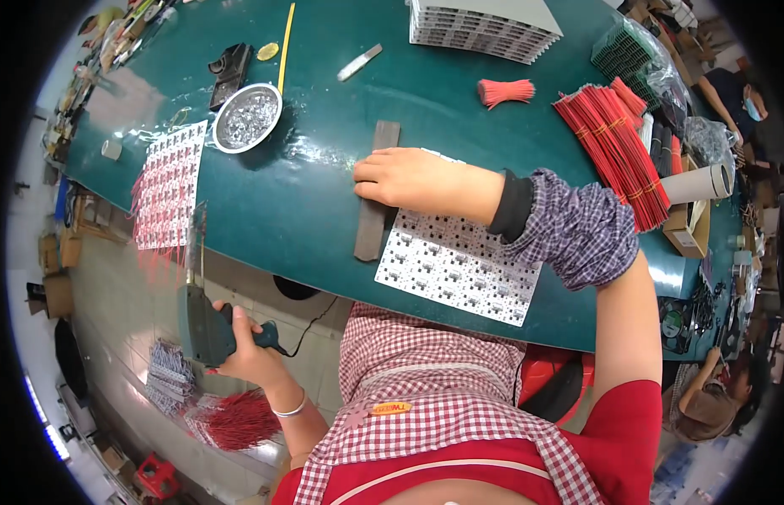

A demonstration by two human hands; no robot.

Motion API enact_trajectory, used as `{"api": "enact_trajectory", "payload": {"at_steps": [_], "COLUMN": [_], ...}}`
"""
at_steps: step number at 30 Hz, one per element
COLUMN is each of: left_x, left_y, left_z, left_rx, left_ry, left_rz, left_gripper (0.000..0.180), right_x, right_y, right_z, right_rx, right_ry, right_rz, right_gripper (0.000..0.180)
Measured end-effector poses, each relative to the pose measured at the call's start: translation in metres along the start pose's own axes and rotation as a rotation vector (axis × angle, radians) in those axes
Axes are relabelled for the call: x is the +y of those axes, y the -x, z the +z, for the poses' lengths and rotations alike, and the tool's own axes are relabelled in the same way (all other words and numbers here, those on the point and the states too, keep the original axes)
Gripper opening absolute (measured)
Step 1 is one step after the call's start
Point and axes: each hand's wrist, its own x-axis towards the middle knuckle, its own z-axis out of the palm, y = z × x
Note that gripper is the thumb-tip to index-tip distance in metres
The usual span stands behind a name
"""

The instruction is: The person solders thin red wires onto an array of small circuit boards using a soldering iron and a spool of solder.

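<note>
My left hand (249, 358), below the table's left front edge, grips a dark green soldering gun (207, 326) by its handle. Its slim tip points up toward a white circuit-board panel (175, 181) with red wires hanging off the table edge. At mid-table my right hand (396, 179) is closed over a dark flat wooden bar (371, 236), fingers curled on its left side. Beneath my right forearm lies another white circuit-board panel (459, 268) dotted with dark parts. The forearm and sleeve cover its upper part.
A metal bowl (248, 119) of silvery bits stands beside a black holder (230, 76). Red wire bundles (615, 151) lie at the right, a small one (506, 93) nearer the middle. Stacked white panels (485, 29) stand at the back. More wire bundles (232, 419) sit lower left. Two people are at the right.
</note>
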Motion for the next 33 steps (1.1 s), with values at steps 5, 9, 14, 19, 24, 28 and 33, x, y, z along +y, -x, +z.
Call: {"api": "enact_trajectory", "payload": {"at_steps": [5,9,14,19,24,28,33], "left_x": [-0.007,-0.015,-0.011,-0.009,-0.010,0.000,0.000], "left_y": [-0.002,-0.001,0.000,-0.002,-0.001,0.004,0.004], "left_z": [-0.001,0.002,0.013,0.018,0.018,0.032,0.020], "left_rx": [0.053,0.003,-0.055,-0.049,-0.079,-0.063,-0.058], "left_ry": [-0.033,-0.045,-0.066,-0.041,-0.037,-0.032,-0.030], "left_rz": [-0.015,-0.055,-0.046,-0.041,-0.087,-0.039,-0.046], "left_gripper": [0.021,0.025,0.028,0.028,0.030,0.024,0.028], "right_x": [0.010,0.013,0.013,0.006,-0.002,-0.008,-0.055], "right_y": [0.005,0.002,0.005,0.011,0.024,0.032,0.053], "right_z": [-0.002,-0.002,-0.003,-0.020,-0.020,-0.023,-0.052], "right_rx": [0.112,0.037,-0.166,-0.149,-0.165,-0.078,0.107], "right_ry": [-0.041,0.049,0.112,0.092,0.102,0.080,-0.007], "right_rz": [-0.095,-0.143,-0.123,-0.054,-0.020,-0.019,0.197], "right_gripper": [0.024,0.024,0.038,0.037,0.036,0.041,0.045]}}
